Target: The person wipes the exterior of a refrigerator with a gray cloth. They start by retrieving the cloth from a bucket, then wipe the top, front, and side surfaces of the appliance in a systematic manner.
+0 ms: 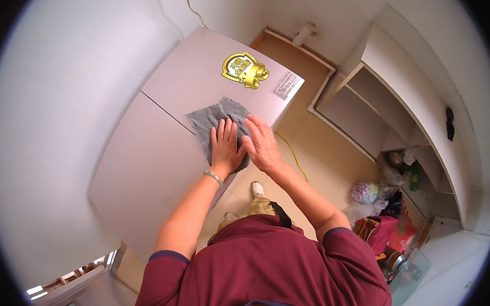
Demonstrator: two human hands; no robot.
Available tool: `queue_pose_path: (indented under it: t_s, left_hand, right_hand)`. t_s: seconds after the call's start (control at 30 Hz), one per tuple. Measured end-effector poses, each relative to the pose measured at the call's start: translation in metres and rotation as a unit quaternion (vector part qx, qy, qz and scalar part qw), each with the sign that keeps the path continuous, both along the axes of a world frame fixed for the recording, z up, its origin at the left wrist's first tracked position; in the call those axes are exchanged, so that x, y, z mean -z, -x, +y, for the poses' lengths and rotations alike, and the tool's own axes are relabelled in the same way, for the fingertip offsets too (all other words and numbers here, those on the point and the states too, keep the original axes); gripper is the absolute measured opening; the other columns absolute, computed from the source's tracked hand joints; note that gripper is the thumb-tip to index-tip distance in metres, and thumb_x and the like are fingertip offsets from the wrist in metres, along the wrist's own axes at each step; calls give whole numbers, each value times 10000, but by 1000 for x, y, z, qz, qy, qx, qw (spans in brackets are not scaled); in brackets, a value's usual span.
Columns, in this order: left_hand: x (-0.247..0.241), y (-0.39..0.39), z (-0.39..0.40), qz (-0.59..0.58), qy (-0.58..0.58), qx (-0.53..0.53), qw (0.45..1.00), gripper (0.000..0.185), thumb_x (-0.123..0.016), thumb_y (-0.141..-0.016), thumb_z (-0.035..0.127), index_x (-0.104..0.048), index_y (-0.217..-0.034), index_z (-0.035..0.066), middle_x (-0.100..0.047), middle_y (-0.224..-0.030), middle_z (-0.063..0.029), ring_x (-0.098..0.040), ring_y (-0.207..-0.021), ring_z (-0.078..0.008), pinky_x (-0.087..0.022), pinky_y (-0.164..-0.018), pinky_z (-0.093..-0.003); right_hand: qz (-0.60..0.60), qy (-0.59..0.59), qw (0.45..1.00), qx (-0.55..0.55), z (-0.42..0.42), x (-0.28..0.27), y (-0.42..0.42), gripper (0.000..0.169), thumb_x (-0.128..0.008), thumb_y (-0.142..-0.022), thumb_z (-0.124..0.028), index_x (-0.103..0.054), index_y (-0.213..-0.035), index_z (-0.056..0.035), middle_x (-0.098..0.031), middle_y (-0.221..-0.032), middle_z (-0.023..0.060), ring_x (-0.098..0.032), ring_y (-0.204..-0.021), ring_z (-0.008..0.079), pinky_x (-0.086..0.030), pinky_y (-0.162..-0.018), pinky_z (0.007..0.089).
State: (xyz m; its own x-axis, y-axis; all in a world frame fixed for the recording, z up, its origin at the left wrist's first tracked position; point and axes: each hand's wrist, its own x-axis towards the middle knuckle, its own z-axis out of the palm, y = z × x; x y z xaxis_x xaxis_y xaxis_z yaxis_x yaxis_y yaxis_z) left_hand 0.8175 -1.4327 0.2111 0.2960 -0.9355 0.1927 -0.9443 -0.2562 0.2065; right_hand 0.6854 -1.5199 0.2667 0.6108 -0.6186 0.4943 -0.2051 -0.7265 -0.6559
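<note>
A grey cloth [205, 119] lies spread on the pale pinkish lid of a chest freezer [154, 148], across the seam between its two panels. My left hand [225, 145] rests flat on the cloth with its fingers extended; a green bangle [214, 177] circles that wrist. Just right of it, my right hand [261, 143] is over the cloth's right edge, fingers slightly bent and holding nothing. Whether its fingertips touch the cloth is unclear. Farther back on the lid are a gold sticker [245, 70] and a small printed label [287, 84].
A white shelf unit [402, 84] stands at the right. Plastic bags [366, 209], a patterned round bundle [364, 192] and a red bag [384, 233] lie by it. A yellow cable [292, 153] crosses the tiled floor, and white pipe [341, 135] runs along the base.
</note>
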Motion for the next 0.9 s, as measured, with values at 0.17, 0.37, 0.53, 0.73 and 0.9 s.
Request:
queue_pose_path:
  t_s: [0.17,0.37,0.53,0.73,0.9]
  left_hand:
    - [-29,-5,64,290,197,4,937,562,-539,-857,51,-372,-1385,-45,-353,-1477,-230,-264,-1412,-418,-212,-1171,-500]
    - [-20,-38,221,168,170,-336,911,563,-607,-856,90,-400,-1371,-6,-388,-1443,-231,-322,-1370,-397,-237,-1145,-502]
    - [-6,-60,333,54,61,-565,821,534,-549,-943,237,-373,-1396,14,-371,-1453,-234,-305,-1376,-394,-255,-1112,-526]
    - [4,-48,364,-17,-17,-579,815,533,-462,-995,328,-353,-1416,21,-347,-1487,-216,-279,-1396,-388,-218,-1122,-539]
    - [6,-48,356,-15,-62,-595,801,516,-458,-997,321,-375,-1409,20,-322,-1522,-191,-256,-1417,-382,-187,-1134,-547]
  right_hand:
    - [151,65,986,-31,20,35,-47,604,-480,-955,-434,-484,-1362,12,-437,-1448,205,-351,-1386,359,-226,-1161,480]
    - [249,111,962,-16,37,39,-49,626,-512,-925,-397,-450,-1404,0,-371,-1509,164,-260,-1440,321,-160,-1192,467]
    - [227,115,967,18,26,40,-44,657,-527,-890,-397,-441,-1415,-13,-363,-1515,165,-257,-1442,331,-138,-1196,470]
    - [250,103,951,149,-43,49,-42,685,-504,-912,-447,-425,-1425,1,-363,-1521,177,-256,-1449,326,-125,-1194,476]
    - [300,67,927,217,-132,59,-44,695,-417,-955,-466,-344,-1483,-21,-282,-1573,148,-174,-1484,300,-65,-1209,448]
